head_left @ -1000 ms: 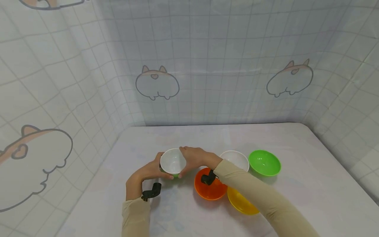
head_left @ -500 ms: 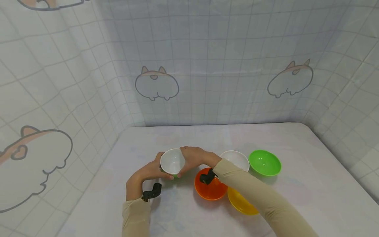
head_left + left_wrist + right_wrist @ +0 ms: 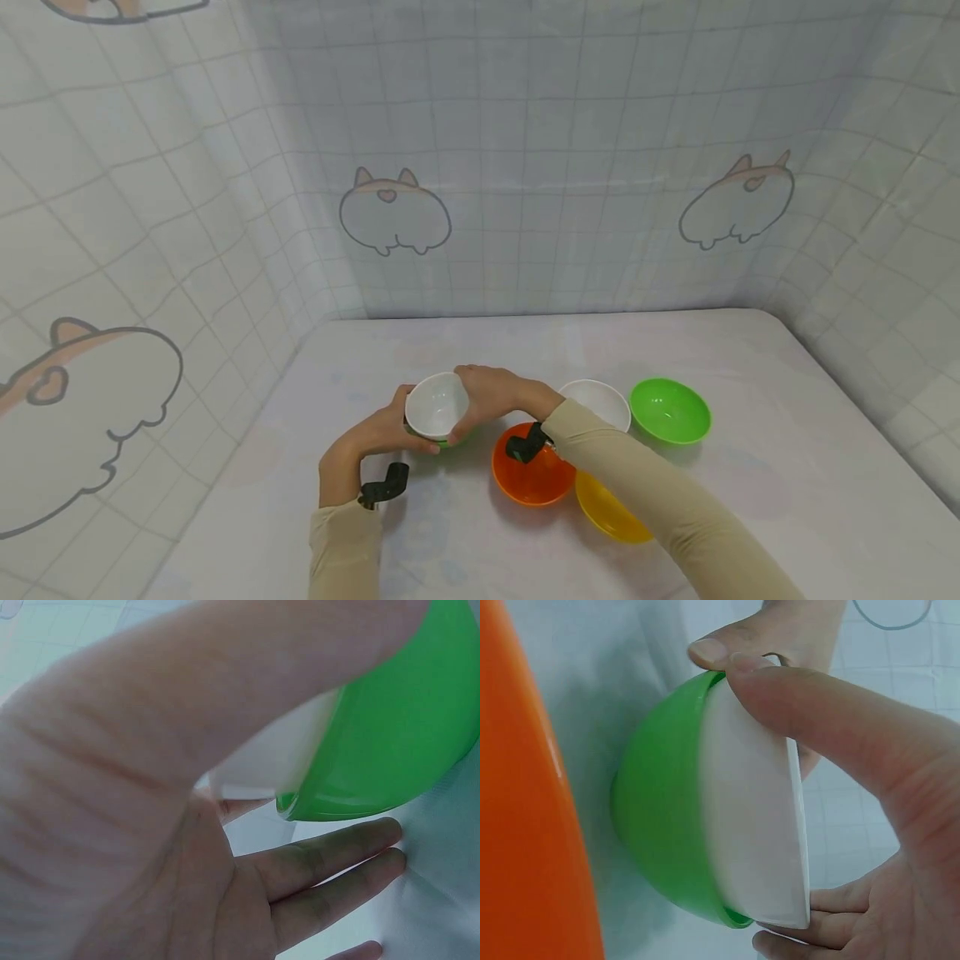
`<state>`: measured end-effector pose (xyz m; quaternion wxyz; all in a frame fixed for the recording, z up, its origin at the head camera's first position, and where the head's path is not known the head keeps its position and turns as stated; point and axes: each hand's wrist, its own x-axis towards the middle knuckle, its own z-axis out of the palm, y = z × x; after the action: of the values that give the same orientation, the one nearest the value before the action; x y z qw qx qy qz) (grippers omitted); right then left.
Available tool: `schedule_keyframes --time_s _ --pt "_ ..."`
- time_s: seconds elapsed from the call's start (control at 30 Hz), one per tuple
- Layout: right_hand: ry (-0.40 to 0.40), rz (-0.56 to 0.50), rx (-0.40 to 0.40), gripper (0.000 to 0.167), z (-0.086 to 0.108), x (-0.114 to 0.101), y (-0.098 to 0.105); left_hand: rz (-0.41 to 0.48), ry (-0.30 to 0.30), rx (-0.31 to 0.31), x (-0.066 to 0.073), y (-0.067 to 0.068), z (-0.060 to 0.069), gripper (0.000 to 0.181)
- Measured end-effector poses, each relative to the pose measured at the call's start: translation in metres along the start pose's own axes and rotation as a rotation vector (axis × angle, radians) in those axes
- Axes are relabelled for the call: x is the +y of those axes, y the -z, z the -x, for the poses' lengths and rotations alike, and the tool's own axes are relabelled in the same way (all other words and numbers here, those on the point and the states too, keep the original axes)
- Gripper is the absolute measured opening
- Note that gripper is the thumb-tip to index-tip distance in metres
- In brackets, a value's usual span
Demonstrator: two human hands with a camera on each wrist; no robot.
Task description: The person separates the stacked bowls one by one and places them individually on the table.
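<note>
In the head view a white bowl (image 3: 437,406) sits partly inside a green bowl (image 3: 453,441), left of the table's middle. My right hand (image 3: 489,393) grips the white bowl by its right side, thumb in front and fingers behind. From the left, my left hand (image 3: 386,427) holds the green bowl, its thumb near the front rim. The right wrist view shows the white bowl (image 3: 754,817) standing well above the rim of the green bowl (image 3: 664,810). In the left wrist view, two fingers (image 3: 330,862) extend beside the green bowl (image 3: 397,727).
An orange bowl (image 3: 532,479) lies just under the right wrist. A yellow bowl (image 3: 611,512) and another white bowl (image 3: 600,402) are partly covered by the right sleeve. Farther right stands another green bowl (image 3: 670,412). A patterned cloth wall (image 3: 562,250) backs the table.
My right hand has risen slightly with the white bowl, which now tilts a little. More of the green bowl's rim shows beneath it. My left hand stays almost still.
</note>
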<state>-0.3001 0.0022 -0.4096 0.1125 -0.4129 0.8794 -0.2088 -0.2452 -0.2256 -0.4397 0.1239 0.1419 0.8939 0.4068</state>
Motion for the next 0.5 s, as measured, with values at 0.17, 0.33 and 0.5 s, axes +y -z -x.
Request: schedule_keyframes --time_s 0.17,0.33,0.5 --pt "0.014 -0.065 0.022 0.086 0.004 -0.001 0.006 -0.012 0.011 0.011 -0.003 0.0 0.0 0.101" --pt "0.019 -0.121 0.058 0.087 0.009 0.0 0.012 -0.02 0.041 0.012 -0.003 -0.001 0.0 0.102" --pt "-0.004 -0.167 0.084 0.096 0.019 0.001 0.018 -0.044 0.075 0.013 -0.001 -0.001 0.0 0.106"
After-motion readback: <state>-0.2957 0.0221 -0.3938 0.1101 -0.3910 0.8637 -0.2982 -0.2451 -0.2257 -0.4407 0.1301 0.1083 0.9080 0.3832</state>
